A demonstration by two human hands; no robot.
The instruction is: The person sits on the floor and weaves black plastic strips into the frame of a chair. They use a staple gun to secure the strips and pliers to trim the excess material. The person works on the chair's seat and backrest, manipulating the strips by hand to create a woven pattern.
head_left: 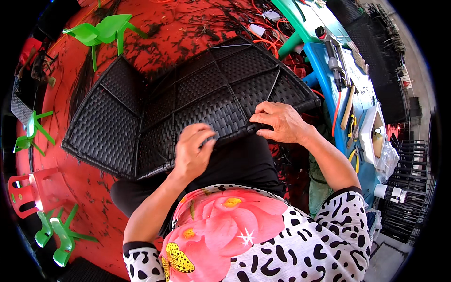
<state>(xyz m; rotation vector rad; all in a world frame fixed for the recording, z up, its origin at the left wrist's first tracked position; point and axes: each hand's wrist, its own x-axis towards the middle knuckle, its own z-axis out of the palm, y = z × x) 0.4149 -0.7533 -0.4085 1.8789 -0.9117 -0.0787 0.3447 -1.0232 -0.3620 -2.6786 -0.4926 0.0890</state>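
- Both hands pinch the near edge of the black woven panel [188, 98] lying across the lap: left hand [192, 152] at mid-edge, right hand [281, 123] further along.
- Best to keep the strand taut, fingers close to the rim.

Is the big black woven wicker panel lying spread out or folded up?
Spread out. The black woven wicker panel lies open across the person's lap and the red floor, its framed sections side by side; left hand and right hand grip its near edge.
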